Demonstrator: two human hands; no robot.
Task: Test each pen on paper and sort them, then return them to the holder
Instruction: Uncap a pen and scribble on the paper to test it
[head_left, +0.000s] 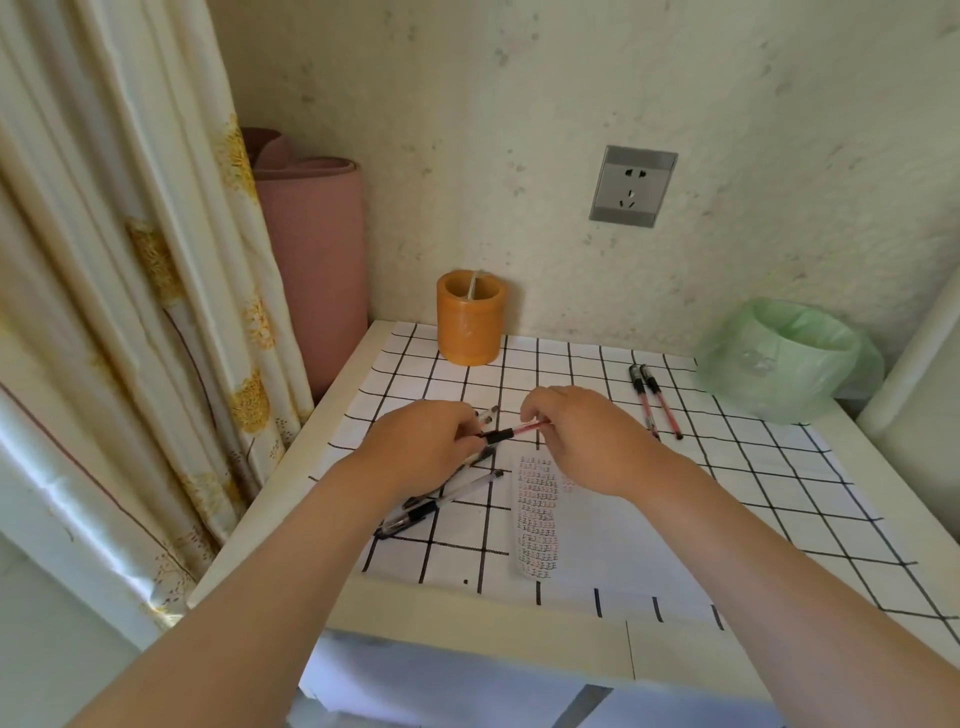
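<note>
Two bare forearms reach in from the bottom edge. The left grip hovers over a loose pile of black pens and pinches the black end of a red pen. The right grip pinches its clear barrel, so the pen hangs level just above the desk. Right of the pile, the paper carries a column of small black and red test marks. Further right, two red pens lie side by side, apart.

Testing seems well under way and sorting begun. Nothing looks returned to the orange holder at the rear; no pen shows above its rim.

A black-gridded white cloth covers the desk. A patterned curtain hangs at left, then a rolled pink mat, a wall socket and a green-lined bin.
</note>
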